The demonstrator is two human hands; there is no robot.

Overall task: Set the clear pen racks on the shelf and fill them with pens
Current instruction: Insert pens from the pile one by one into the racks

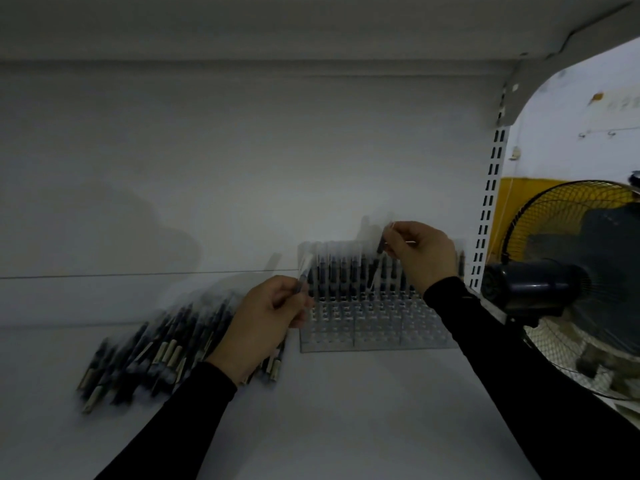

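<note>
The clear rack (377, 327) lies on the shelf (346, 410), its back rows filled. The right hand (422, 258) pinches a pen (382, 244) above it. The left hand (266, 320) grips another pen (302, 277) beside the loose pile (156, 351).

Dim, motion-blurred; daylight from right opening; soft shadows; wide-angle edge bending.

Bare shelf (346, 410) lies open before me. Loose pens (156, 351) crowd my left, the rack (377, 327) blocks the back right, the fan (554, 289) hems my right.
</note>
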